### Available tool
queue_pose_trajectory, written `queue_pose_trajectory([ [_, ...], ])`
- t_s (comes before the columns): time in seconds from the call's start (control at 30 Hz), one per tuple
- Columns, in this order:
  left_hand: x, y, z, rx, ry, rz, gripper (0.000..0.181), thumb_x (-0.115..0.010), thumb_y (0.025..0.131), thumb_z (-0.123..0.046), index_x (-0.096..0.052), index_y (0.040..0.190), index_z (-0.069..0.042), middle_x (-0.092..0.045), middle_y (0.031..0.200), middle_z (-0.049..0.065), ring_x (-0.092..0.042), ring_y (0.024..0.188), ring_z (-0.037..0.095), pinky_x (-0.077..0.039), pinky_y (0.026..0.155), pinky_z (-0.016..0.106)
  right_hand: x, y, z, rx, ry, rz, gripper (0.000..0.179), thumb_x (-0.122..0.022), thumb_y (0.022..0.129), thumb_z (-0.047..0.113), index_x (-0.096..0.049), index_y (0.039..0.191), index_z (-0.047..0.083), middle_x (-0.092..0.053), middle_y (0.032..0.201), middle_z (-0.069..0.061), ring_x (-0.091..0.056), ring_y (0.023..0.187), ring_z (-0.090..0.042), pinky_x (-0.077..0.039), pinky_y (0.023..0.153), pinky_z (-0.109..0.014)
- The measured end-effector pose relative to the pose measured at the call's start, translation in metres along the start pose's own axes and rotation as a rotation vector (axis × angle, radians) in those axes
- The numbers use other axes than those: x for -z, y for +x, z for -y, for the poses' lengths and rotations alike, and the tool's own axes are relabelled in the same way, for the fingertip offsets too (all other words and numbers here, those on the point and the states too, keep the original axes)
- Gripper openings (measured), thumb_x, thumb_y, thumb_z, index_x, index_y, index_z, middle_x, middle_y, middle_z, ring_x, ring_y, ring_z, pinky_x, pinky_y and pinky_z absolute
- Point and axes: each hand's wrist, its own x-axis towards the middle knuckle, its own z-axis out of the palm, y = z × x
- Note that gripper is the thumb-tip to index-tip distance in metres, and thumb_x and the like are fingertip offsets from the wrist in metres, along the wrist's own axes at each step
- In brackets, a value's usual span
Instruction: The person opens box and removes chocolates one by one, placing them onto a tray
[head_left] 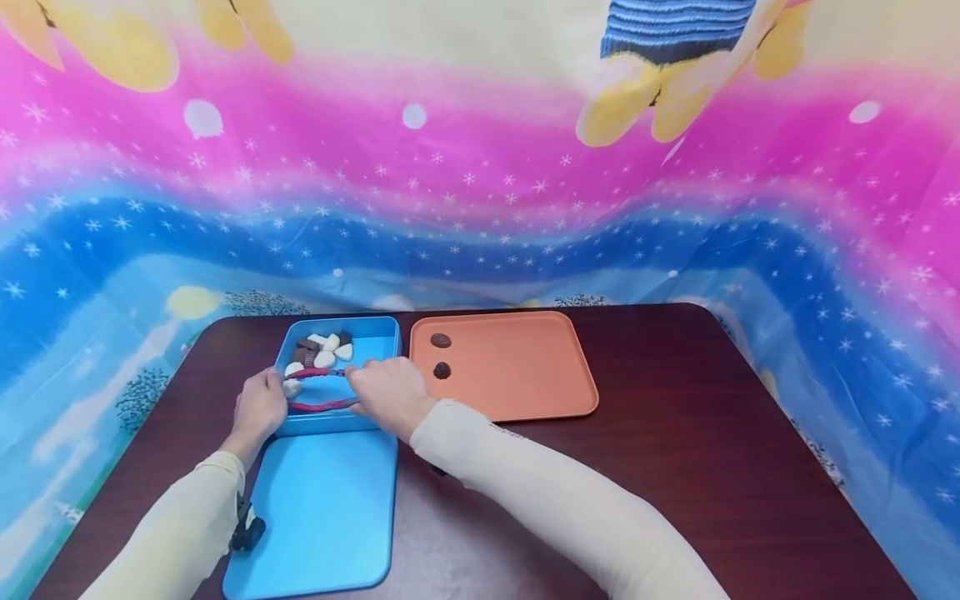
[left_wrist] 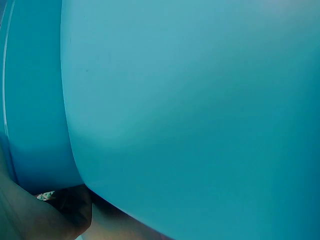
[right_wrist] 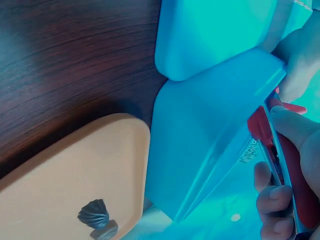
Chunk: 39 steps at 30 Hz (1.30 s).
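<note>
My left hand grips the left wall of a blue box near its front corner. Red-handled tongs are held in my right hand, fingers wrapped round the handles. The red arms of the tongs reach left over the box, spread apart, their tips beside a white piece by my left hand. Farther back in the box lie several white and brown chocolate-like pieces. In the left wrist view, blue plastic fills most of the picture, with part of the hand at lower left.
An orange tray stands right of the box. On it sit a dark oval piece and a dark shell-shaped piece. A blue lid lies in front of the box on the dark wooden table. A patterned cloth hangs behind.
</note>
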Motion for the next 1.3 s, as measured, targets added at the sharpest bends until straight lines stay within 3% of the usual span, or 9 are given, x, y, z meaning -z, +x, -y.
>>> queue_pose_trajectory([
  [0.2, -0.001, 0.0, 0.001, 0.01, -0.002, 0.002, 0.049, -0.015, 0.11, -0.036, -0.045, 0.09, -0.003, -0.041, 0.08, 0.012, -0.05, 0.08, 0.029, -0.037, 0.073, 0.041, -0.004, 0.005, 0.008, -0.001, 0.016, 0.02, 0.05, -0.068, 0.089, 0.06, -0.067, 0.129, 0.031, -0.075, 0.098, 0.01, -0.069, 0.078, -0.007, -0.054, 0.064, -0.019],
  [0.4, -0.001, 0.001, 0.0, 0.024, -0.007, 0.002, 0.049, -0.015, 0.11, -0.037, -0.045, 0.09, -0.003, -0.041, 0.08, 0.012, -0.05, 0.081, 0.029, -0.037, 0.073, 0.04, -0.006, 0.006, 0.011, -0.007, 0.013, 0.029, 0.051, -0.065, 0.091, 0.06, -0.064, 0.134, 0.032, -0.075, 0.098, 0.009, -0.067, 0.075, -0.007, -0.052, 0.06, -0.018],
  [0.67, 0.004, 0.002, -0.002, 0.002, -0.007, -0.009, 0.048, -0.016, 0.11, -0.035, -0.045, 0.09, -0.003, -0.046, 0.087, 0.017, -0.052, 0.092, 0.039, -0.038, 0.079, 0.047, -0.007, 0.008, 0.012, -0.029, 0.022, 0.034, 0.048, -0.063, 0.092, 0.06, -0.066, 0.13, 0.031, -0.074, 0.097, 0.009, -0.067, 0.073, -0.007, -0.051, 0.057, -0.018],
  [1.3, 0.0, 0.001, 0.0, -0.003, 0.005, -0.03, 0.045, -0.017, 0.11, -0.033, -0.041, 0.083, -0.006, -0.037, 0.075, 0.01, -0.047, 0.078, 0.031, -0.034, 0.073, 0.04, -0.012, 0.007, 0.008, -0.029, -0.009, 0.055, 0.05, -0.062, 0.094, 0.057, -0.062, 0.136, 0.031, -0.074, 0.104, 0.007, -0.067, 0.075, -0.008, -0.051, 0.055, -0.019],
])
